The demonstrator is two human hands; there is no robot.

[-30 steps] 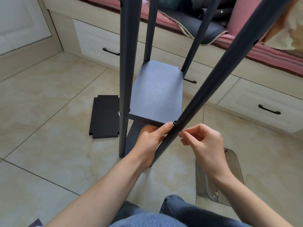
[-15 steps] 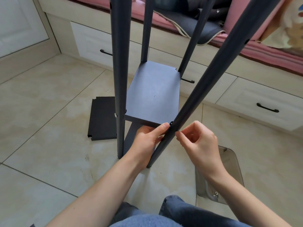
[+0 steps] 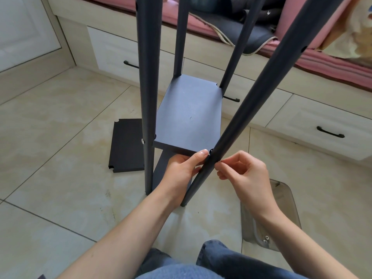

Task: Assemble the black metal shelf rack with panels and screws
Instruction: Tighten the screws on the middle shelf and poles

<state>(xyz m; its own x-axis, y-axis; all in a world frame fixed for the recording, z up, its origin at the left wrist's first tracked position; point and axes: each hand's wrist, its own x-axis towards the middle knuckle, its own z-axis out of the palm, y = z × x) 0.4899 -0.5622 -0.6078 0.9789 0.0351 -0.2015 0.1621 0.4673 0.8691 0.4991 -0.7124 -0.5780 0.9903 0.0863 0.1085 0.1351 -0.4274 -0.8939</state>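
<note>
Left hand (image 3: 181,170) is gripping the shelf panel (image 3: 189,119) corner against the near post (image 3: 241,109), right hand (image 3: 244,174) pinching something tiny beside that post; rigid, light-looking steel, best steadied at the joint

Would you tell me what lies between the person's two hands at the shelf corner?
In the head view, the near right pole of the rack runs between the left hand and right hand.

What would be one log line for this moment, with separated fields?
left hand: holds dark grey shelf panel corner | right hand: pinches small screw at near-right black metal pole | spare black panel: on floor
</note>
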